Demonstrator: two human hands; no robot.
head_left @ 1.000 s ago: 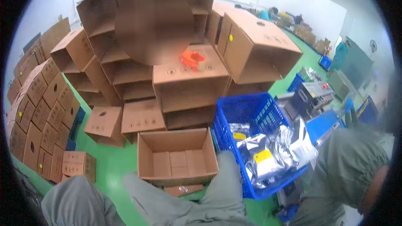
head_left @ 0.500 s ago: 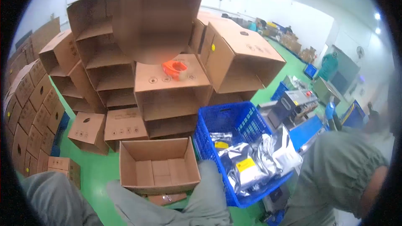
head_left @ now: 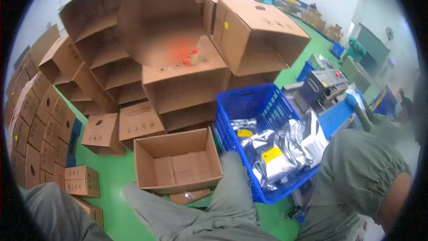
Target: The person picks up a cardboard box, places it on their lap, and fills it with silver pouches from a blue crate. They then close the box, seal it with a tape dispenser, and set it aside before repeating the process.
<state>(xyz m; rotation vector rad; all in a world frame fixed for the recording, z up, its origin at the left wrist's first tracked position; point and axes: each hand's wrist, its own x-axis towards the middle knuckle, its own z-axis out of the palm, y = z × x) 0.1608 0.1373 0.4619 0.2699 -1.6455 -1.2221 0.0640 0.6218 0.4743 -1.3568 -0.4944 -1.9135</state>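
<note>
Neither of my hands shows. My left sleeve runs off the lower left edge. My right sleeve ends in a gathered cuff, with a bare strip of forearm leaving the view at lower right. Between my knees stands an open-topped cardboard box with nothing in it. To its right, a blue plastic crate holds several silver foil bags, some with yellow labels. A small orange object lies on a cardboard box behind, mostly covered by a blurred circle.
Cardboard boxes are stacked ahead, open sides facing me. More boxes fill the left. At right, a co-worker's blue-gloved hand is by a machine with a blue belt. Green floor shows between.
My view has tipped downward, so the box and crate appear higher and slightly farther right. The co-worker's gloved hand is now nearer the machine's belt. Box and bags look unchanged.
</note>
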